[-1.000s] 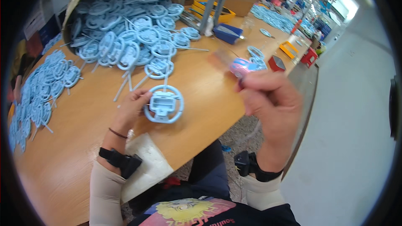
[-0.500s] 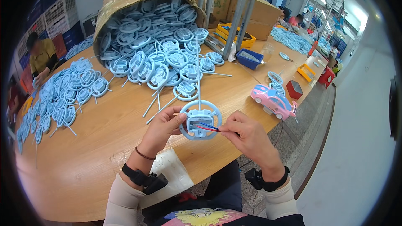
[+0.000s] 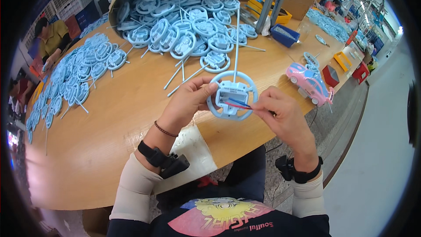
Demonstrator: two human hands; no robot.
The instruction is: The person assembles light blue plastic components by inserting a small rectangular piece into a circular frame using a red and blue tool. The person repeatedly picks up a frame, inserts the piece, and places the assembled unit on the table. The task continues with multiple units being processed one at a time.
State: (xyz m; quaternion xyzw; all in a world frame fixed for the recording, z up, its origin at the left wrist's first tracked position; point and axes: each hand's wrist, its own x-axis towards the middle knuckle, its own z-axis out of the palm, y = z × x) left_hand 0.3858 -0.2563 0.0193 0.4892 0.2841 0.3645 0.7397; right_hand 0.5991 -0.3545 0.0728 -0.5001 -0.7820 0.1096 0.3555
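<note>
My left hand (image 3: 195, 98) grips the left rim of a light blue toy steering wheel (image 3: 250, 83), held up above the table's front edge. Its back faces me, with an open rectangular battery compartment in the hub, and a long thin blue rod points away from it. Red and blue wires (image 3: 239, 104) run from the compartment to my right hand (image 3: 280, 110), whose thumb and forefinger pinch their ends beside the wheel's right rim. The wire tips are hidden by the fingers.
A large sack (image 3: 115, 6) spills many matching wheels onto the wooden table (image 3: 127, 118), with another pile at left. A pink and blue toy car (image 3: 309, 83) stands at right, near a blue bin (image 3: 284, 35). A white sheet (image 3: 195, 149) lies at the front edge. A co-worker (image 3: 55, 39) sits far left.
The view has shifted, so the whole scene sits further right and higher. Both hands keep the same hold on the wheel and the wires.
</note>
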